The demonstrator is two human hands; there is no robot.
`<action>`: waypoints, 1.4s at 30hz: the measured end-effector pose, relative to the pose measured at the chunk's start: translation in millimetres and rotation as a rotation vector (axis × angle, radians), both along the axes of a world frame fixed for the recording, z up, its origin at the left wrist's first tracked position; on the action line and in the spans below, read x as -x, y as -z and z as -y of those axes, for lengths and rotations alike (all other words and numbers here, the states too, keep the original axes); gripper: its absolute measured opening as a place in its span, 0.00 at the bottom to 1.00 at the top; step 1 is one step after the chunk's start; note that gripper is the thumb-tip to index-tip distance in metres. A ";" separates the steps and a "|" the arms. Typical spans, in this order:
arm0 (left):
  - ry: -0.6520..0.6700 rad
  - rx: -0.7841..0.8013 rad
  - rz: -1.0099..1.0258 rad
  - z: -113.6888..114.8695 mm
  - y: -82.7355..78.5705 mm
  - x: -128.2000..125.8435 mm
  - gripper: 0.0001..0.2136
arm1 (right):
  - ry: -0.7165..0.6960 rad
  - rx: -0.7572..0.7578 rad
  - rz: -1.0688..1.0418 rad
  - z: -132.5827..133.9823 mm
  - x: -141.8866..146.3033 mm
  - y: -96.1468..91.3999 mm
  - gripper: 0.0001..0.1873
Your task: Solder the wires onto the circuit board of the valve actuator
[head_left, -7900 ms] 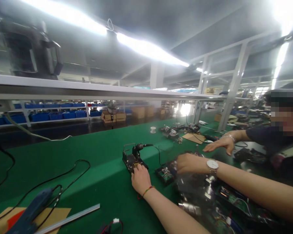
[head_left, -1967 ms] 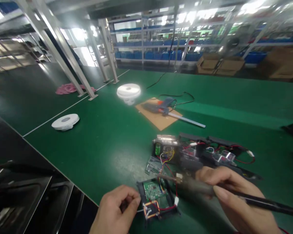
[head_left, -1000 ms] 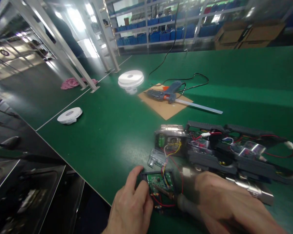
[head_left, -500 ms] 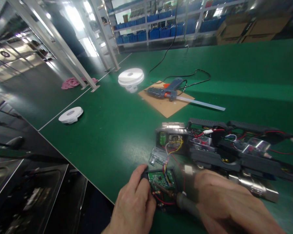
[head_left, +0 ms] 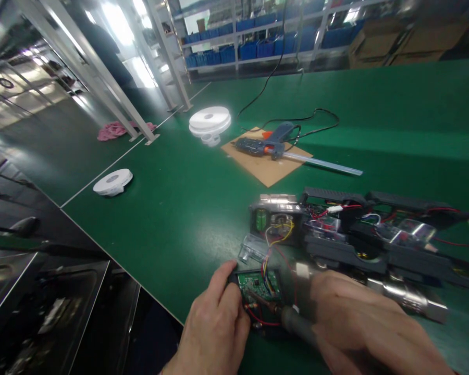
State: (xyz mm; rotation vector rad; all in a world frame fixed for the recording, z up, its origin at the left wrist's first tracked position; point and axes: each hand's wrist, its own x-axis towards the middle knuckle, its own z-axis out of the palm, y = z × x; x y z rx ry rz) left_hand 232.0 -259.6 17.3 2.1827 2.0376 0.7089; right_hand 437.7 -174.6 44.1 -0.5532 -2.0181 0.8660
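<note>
L hand (head_left: 214, 328) gripping circuit board (head_left: 258, 285); R hand (head_left: 359, 323) gripping soldering iron (head_left: 293, 319), tip touching board on green surface (head_left: 187, 208).

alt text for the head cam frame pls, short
Left hand steadies a small green circuit board while the right hand holds a soldering iron to it. Behind lie a black wired assembly and a glue gun on cardboard.
</note>
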 end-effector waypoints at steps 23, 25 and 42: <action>0.001 0.013 0.014 1.4 1.7 0.5 0.07 | -0.011 0.018 0.052 1.4 -3.8 -2.0 0.12; 0.001 0.014 0.020 1.7 2.2 0.4 0.07 | -0.013 0.010 0.056 1.8 -4.5 -0.7 0.12; 0.002 0.014 0.008 -0.5 0.2 2.1 0.07 | -0.019 0.004 0.046 2.1 -5.3 0.9 0.13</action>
